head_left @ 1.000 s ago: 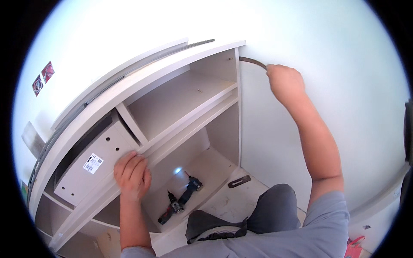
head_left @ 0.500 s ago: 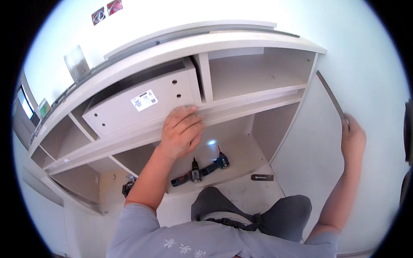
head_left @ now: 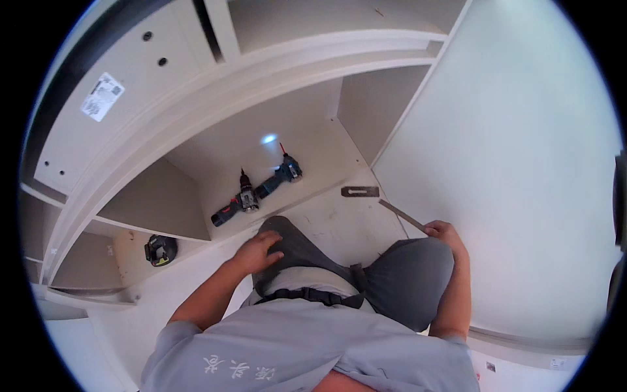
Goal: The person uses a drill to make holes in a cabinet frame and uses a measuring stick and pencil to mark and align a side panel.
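Observation:
My left hand [head_left: 260,253] hovers over or rests on my left thigh, fingers loosely apart and holding nothing. In my right hand [head_left: 445,235], beside my right knee, is one end of a thin, straight grey-brown strip [head_left: 403,217]. The strip's free end points up and left, close to a dark flat plate with a long slot [head_left: 373,191] at the cabinet's front edge. A cordless drill [head_left: 247,198] and a second blue-black cordless driver [head_left: 289,170] lie in the lower compartment, in front of my left knee.
The light cabinet [head_left: 261,83] curves across the front with open compartments. A drawer box with a label [head_left: 134,81] sits in its upper left. Farther left, a black and yellow-green power tool or battery [head_left: 160,250] lies low down. A pale wall or panel [head_left: 503,163] stands at right.
My left hand has come off the cabinet rail and back to my thigh. My right hand has lowered the strip from the pale panel to beside my knee. The view has tilted downward.

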Motion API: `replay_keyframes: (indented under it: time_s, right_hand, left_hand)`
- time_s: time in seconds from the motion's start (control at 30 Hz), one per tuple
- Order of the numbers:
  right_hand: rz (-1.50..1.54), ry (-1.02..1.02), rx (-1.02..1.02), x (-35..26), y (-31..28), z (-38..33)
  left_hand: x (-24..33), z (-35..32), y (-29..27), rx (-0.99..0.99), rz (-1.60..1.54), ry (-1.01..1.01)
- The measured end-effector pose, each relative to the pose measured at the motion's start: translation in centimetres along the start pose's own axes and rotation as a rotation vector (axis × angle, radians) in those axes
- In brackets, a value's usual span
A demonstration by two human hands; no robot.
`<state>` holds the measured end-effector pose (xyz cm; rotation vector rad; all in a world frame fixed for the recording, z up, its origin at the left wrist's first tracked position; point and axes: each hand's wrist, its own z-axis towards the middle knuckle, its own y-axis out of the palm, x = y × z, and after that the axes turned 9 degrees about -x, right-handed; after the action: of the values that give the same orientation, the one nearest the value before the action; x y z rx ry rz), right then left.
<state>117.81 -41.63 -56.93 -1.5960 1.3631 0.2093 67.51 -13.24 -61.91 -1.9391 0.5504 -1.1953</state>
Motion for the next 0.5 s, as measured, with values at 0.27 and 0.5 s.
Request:
replay_keyframes:
  time_s: [0.27, 0.5]
  right_hand:
    - [0.089, 0.095, -0.215, 8.9, 7.7, 5.1]
    - [0.265, 0.210, -0.263, 12.6, 10.7, 6.5]
  left_hand:
    - [-1.7, 2.9, 3.9, -0.166, -0.091, -0.043]
    - [-4.1, 13.7, 4.3, -0.176, -0.206, -0.073]
